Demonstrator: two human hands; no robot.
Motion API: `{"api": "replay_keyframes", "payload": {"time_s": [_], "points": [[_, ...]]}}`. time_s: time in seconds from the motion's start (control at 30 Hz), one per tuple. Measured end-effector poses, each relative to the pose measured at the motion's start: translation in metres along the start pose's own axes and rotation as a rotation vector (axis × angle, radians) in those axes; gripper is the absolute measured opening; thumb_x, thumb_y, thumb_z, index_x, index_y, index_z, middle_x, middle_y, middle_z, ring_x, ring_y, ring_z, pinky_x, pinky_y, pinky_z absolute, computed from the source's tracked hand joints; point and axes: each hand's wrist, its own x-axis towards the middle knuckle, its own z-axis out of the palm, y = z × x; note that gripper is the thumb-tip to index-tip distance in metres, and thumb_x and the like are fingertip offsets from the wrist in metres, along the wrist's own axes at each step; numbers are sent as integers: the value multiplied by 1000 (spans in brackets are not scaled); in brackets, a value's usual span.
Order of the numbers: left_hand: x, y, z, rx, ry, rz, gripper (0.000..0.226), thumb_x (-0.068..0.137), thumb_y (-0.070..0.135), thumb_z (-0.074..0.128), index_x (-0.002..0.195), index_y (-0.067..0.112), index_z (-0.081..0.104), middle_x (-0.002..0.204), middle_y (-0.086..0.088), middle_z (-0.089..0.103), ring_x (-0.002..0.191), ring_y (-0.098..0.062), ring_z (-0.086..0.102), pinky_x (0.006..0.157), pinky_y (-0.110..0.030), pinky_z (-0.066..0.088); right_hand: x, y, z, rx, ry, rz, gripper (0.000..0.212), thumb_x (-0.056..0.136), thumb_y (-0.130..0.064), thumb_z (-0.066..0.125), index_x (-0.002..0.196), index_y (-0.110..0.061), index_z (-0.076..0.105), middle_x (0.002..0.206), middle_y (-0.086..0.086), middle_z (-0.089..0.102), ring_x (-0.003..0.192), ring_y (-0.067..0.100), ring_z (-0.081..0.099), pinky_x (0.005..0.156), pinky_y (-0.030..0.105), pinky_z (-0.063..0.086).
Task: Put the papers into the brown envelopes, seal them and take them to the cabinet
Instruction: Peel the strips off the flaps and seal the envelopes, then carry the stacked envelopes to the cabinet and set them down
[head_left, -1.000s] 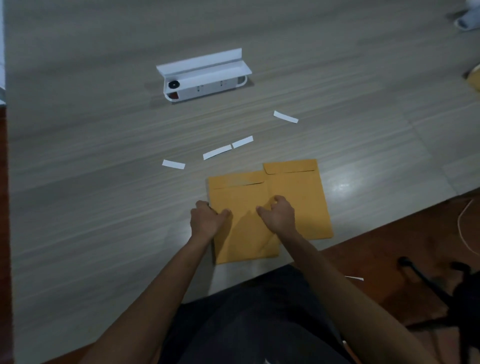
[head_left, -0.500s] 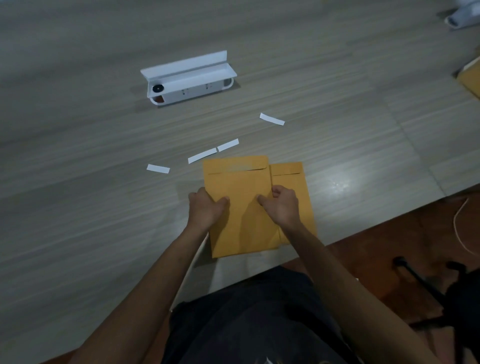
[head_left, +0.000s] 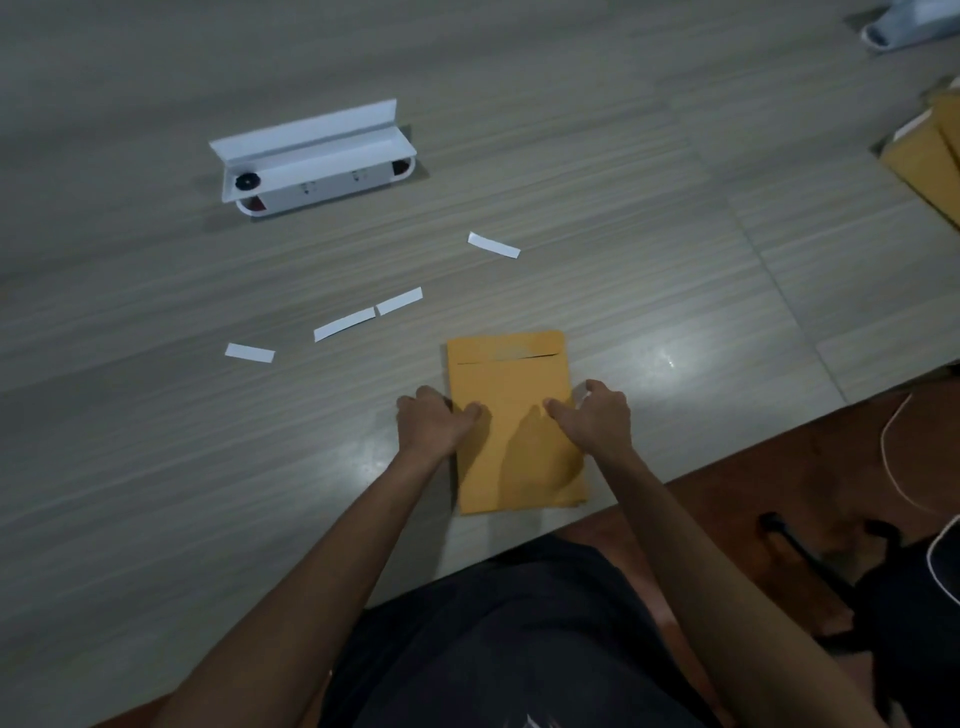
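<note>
A brown envelope stack (head_left: 511, 395) lies flat near the table's front edge, flap side up with the flap folded down. A second envelope sits squared beneath the top one, only a sliver showing at the bottom right. My left hand (head_left: 434, 422) grips the stack's left edge, thumb on top. My right hand (head_left: 597, 418) grips its right edge the same way.
Several white paper strips (head_left: 344, 323) lie scattered on the grey wood-grain table (head_left: 156, 467) beyond the stack. A white box with its lid open (head_left: 311, 161) stands further back. More brown envelopes (head_left: 930, 156) lie at the far right edge. A chair base (head_left: 810, 556) stands on the floor at right.
The two envelopes lay side by side, overlapping. My hands have slid the left one over the right one, so that they now form one squared stack.
</note>
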Motion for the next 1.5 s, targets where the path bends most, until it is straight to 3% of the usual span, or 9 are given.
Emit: {"api": "replay_keyframes", "payload": {"time_s": [0.13, 0.37, 0.47, 0.7, 0.83, 1.03, 1.17, 1.37, 1.5], "points": [[-4, 6, 8, -126, 36, -24, 55, 81, 44, 72, 113, 3, 52, 103, -6, 57, 92, -22, 56, 68, -28, 40, 7, -4, 0, 77, -55, 7, 71, 82, -39, 72, 132, 4, 46, 132, 21, 54, 120, 36, 52, 96, 39, 44], [-1, 10, 11, -322, 60, -108, 51, 72, 41, 82, 107, 11, 62, 101, 2, 63, 90, -19, 60, 78, -33, 53, 17, -9, 8, 192, -151, 16, 34, 73, -40, 78, 89, -11, 72, 90, 4, 73, 81, 22, 69, 75, 40, 59], [-5, 0, 3, -522, 57, -119, 47, 70, 31, 84, 110, 14, 68, 108, -4, 70, 95, -24, 67, 87, -43, 56, 10, -18, 12, 263, -175, -58, 34, 74, -37, 78, 96, -14, 67, 96, 5, 71, 83, 20, 67, 75, 36, 58], [-33, -14, -54, -815, 136, -27, 39, 74, 18, 83, 108, 24, 65, 100, 5, 72, 86, -10, 69, 66, -24, 53, -8, -66, 28, 453, -330, -260, 60, 74, -40, 80, 124, -24, 51, 115, -4, 63, 102, 14, 61, 85, 35, 53], [-41, -13, -96, -824, 224, 62, 34, 75, 12, 81, 99, 27, 63, 93, 11, 70, 75, 1, 68, 60, -15, 52, -21, -103, 29, 480, -309, -386, 57, 76, -37, 79, 124, -20, 55, 113, -4, 64, 102, 13, 62, 80, 26, 51], [-46, -17, -143, -810, 333, 199, 44, 74, 9, 81, 114, 15, 65, 100, 7, 70, 89, -3, 68, 78, -20, 56, -39, -142, 33, 591, -189, -578, 51, 74, -32, 81, 118, -17, 60, 101, -11, 67, 90, -6, 62, 78, 12, 51], [-43, -27, -147, -818, 366, 253, 40, 72, -1, 81, 107, 12, 66, 97, 4, 70, 81, 4, 67, 73, -14, 54, -40, -143, 45, 586, -93, -633, 47, 70, -30, 84, 109, -17, 62, 96, -5, 69, 86, 3, 65, 76, 14, 51], [-28, -67, -107, -765, 281, 85, 42, 70, -9, 76, 108, 5, 66, 102, -10, 70, 93, -23, 69, 82, -32, 57, -39, -109, 84, 375, -152, -582, 53, 76, -37, 79, 119, -13, 60, 104, -2, 68, 93, 11, 64, 83, 33, 56], [-24, -73, -106, -748, 316, 94, 39, 72, -5, 73, 110, 2, 66, 105, -12, 71, 92, -24, 69, 80, -33, 57, -45, -114, 86, 356, -130, -582, 52, 79, -36, 77, 120, -10, 59, 104, -3, 67, 93, 12, 64, 74, 16, 50]]}}
